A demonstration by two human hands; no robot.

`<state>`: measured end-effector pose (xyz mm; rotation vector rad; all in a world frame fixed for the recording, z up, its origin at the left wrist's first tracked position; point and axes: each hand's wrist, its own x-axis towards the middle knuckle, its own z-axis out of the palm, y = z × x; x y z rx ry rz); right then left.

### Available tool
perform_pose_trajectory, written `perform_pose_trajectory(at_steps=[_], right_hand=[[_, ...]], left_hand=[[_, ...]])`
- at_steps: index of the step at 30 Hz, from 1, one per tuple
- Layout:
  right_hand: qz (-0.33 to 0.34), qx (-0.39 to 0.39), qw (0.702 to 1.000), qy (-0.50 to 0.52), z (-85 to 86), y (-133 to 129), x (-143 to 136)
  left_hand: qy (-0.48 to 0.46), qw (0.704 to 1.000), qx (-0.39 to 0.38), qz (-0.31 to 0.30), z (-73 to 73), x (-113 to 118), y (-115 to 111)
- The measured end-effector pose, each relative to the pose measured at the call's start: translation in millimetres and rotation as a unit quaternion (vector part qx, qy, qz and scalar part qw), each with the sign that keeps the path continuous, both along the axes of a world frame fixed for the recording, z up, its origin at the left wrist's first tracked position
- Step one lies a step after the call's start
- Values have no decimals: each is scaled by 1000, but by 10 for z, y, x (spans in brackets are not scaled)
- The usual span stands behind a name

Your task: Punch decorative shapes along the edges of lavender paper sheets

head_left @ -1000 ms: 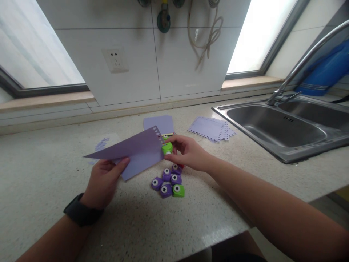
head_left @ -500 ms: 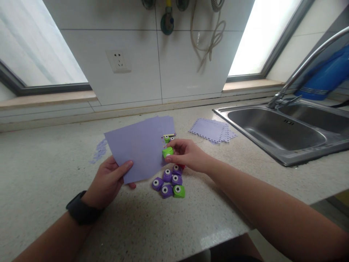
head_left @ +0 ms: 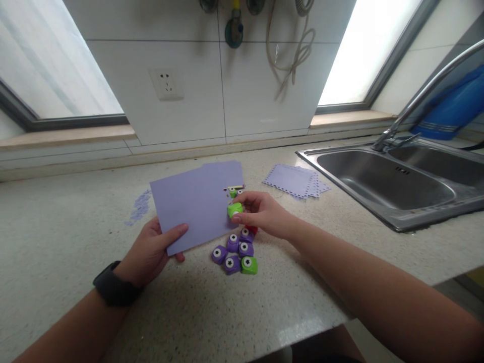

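My left hand (head_left: 161,249) grips a plain lilac sheet of paper (head_left: 194,209) at its lower left corner, thumb on top and fingers beneath. Between the thumb and fingers of my right hand (head_left: 260,214) is a green craft punch (head_left: 235,210), right at the sheet's right edge. Whether the paper sits in its slot, I cannot tell. Just below lie several purple craft punches (head_left: 232,264), another green punch (head_left: 249,265) and a red one (head_left: 252,230), partly hidden. Behind my right fingers, a small green punch (head_left: 232,192) shows in part.
Lilac sheets with punched edges (head_left: 291,180) lie at the back right, beside the steel sink (head_left: 397,222) and its tap (head_left: 385,138). More lilac paper (head_left: 232,171) rests behind the held sheet. Small paper bits (head_left: 139,207) are scattered on the left of the counter (head_left: 181,322).
The sheet's left side has swung slightly right and down, its edge tilting a little differently. The green punch stays in my right hand, and the view has shifted slightly.
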<state>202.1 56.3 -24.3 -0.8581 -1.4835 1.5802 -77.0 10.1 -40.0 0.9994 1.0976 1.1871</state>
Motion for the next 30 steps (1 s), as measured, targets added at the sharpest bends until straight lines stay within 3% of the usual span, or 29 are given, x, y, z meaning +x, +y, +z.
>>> perform_pose_trajectory(at_steps=[12,30], right_hand=[[-3,5,1000,-3,9,9,11],[-9,40,999,-33,13,36,48]], left_hand=[[69,997,35,16,-6,23,-20],[65,996,57,38,-10,28,-28]])
